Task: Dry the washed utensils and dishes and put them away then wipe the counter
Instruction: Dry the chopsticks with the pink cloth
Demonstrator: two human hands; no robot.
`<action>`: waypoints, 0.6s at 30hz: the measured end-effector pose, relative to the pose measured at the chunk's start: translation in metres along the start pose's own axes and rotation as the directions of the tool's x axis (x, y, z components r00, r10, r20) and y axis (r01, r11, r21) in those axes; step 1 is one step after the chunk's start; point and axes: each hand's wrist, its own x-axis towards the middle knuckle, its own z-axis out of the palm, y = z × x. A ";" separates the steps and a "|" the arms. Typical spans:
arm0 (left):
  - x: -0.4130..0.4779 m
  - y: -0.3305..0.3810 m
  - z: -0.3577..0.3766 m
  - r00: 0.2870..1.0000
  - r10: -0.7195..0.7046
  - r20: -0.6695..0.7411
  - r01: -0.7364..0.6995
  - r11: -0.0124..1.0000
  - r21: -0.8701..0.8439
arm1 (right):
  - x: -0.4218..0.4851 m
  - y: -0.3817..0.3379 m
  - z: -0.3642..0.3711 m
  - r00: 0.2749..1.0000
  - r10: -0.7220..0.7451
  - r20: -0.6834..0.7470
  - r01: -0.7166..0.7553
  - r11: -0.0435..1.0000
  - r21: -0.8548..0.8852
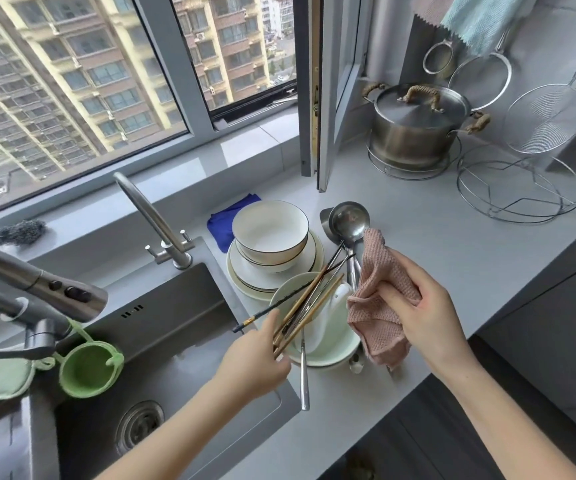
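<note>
Chopsticks (309, 303) (mixed bundle, wooden and dark) lie across the pale bowl (335, 351), tips toward 1 o'clock. My left hand (255, 358) pinches their near ends between thumb and fingers. My right hand (428, 306) is bunched round the pink cloth (376, 317) at 3 o'clock of that bowl, with the cloth hanging over its rim.

Surface: grey counter (452, 244), running under the window (71, 81) and turning along the right wall. Steel sink (175, 341) at 8 o'clock. Apartment blocks outside, and one sash is swung inward at 12.

Around the bowl:
- stack of white plates with a bowl on top (269, 230) at 12, touching it
- ladle (348, 220) at 1, its handle running under the chopstick tips
- blue cloth (222, 226) behind the stack at 11
- white spoon (335, 306) inside the pale bowl
- metal handle (304, 375) sticking out at 6

Further off:
- lidded pot (418, 129) on a wire stand at 2
- wire trivet (518, 188) beside it
- skimmer (544, 116) on the wall
- tap (148, 213) at 10
- sprayer (37, 282) at 9, with a green strainer (87, 368) hung below it
</note>
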 end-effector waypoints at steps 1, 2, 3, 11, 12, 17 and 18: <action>-0.002 -0.004 -0.002 0.999 -0.014 0.044 0.015 0.999 -0.030 | 0.000 0.000 0.001 1.000 -0.002 0.000 0.002 1.000 0.001; -0.005 -0.007 -0.003 0.997 -0.024 0.079 0.029 0.998 -0.053 | -0.001 0.000 0.002 1.000 -0.005 -0.001 0.005 1.000 0.002; -0.007 -0.010 -0.003 0.995 -0.031 0.097 0.038 0.997 -0.071 | -0.001 0.000 0.003 1.000 -0.010 -0.003 0.010 1.000 0.003; -0.023 -0.030 -0.028 0.998 -0.054 -0.026 0.050 0.987 -0.152 | -0.003 -0.006 0.007 0.999 -0.049 0.016 0.050 0.996 -0.078; -0.027 -0.030 -0.035 0.998 -0.049 -0.032 0.043 0.987 -0.158 | -0.004 -0.009 0.009 0.997 -0.068 0.023 0.070 0.991 -0.114; -0.044 -0.027 -0.078 0.998 0.013 -0.059 -0.026 0.974 -0.224 | -0.012 -0.031 0.026 0.930 -0.364 0.056 0.354 0.839 -0.414; -0.047 -0.025 -0.087 0.998 0.024 -0.066 -0.040 0.967 -0.252 | -0.013 -0.038 0.034 0.879 -0.469 0.083 0.449 0.758 -0.473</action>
